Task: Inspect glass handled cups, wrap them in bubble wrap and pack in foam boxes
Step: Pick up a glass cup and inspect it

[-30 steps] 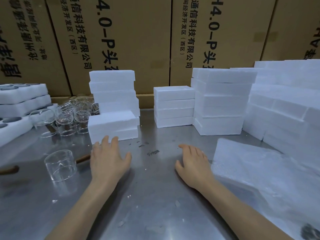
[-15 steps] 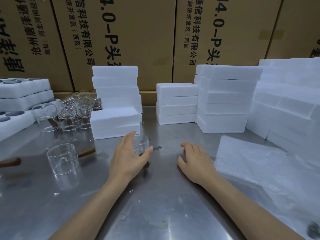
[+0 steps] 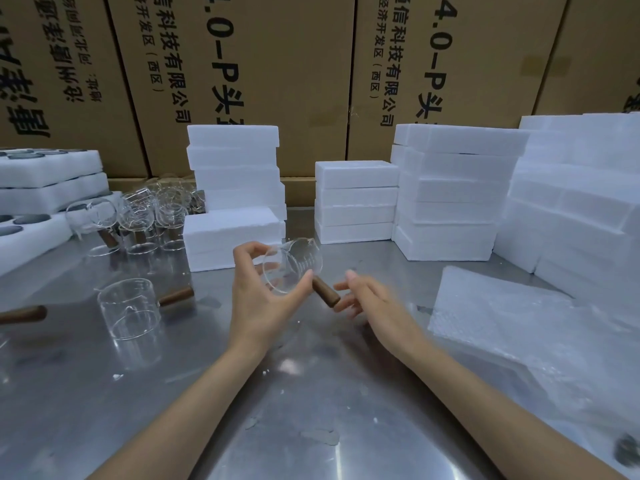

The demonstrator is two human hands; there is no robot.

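- glass cup (image 3: 292, 266) sits lifted above the steel table (image 3: 311, 427), tilted on its side with the open rim turned toward you, held in your left hand (image 3: 263, 299).
- your left hand wraps the clear body, thumb on the near side of the rim and fingers curled over the far side; your right hand (image 3: 372, 303) hovers just beside the wooden handle (image 3: 325, 295), fingers loosely spread and holding nothing, blurred.
- judged from its thin clear wall, the cup is light, rigid, smooth enough to slip, and likely to chip or crack on a knock against steel.
- the handle looks the surest place to grip; cradle the body with the other hand while you turn it for inspection.
- it looks colourless and straight-sided, with a small pour lip at the rim and a short dark brown handle jutting from one side; no crack shows, though fine flaws are too small to tell.
- a sheet of bubble wrap (image 3: 519, 323) lies near on your right, and stacked foam boxes (image 3: 356, 202) stand behind.
- another cup (image 3: 129, 308) stands upright to your left.
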